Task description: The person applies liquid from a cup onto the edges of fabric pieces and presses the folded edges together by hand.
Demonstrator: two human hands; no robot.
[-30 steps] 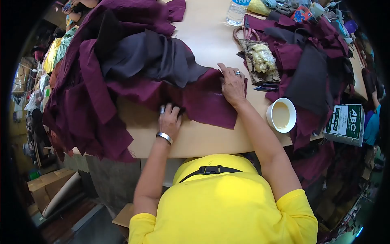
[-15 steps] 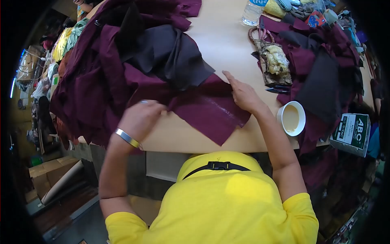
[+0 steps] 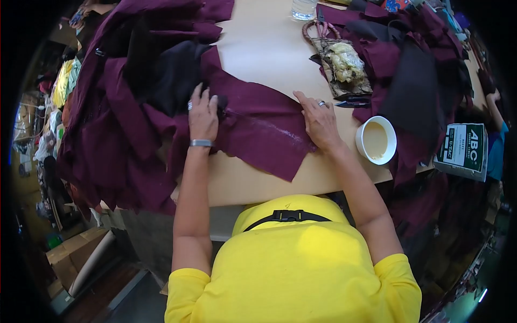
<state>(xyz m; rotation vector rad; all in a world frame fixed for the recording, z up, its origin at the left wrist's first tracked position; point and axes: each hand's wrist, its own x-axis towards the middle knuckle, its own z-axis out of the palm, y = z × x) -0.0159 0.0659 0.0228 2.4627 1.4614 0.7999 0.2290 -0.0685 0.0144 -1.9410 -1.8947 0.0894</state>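
A maroon fabric piece lies spread on the table, with a pale, shiny streak across its middle. My left hand, wearing a ring and a metal bracelet, rests on the cloth at its left side, fingers spread apart. Just beyond those fingers a black fabric piece is bunched over the maroon heap. At the opposite side my right hand touches the piece's right edge, fingers stretched out and palm down. What lies beneath its palm is hidden.
Maroon cloth is heaped at left. On the right are a white bowl of beige paste, a patterned pouch, dark-handled snips, another fabric pile and an ABC box. A water bottle stands at the back.
My left hand has moved forward and opened out onto the cloth. The black fabric has shifted left, uncovering more of the maroon piece. My right hand stays at its right edge.
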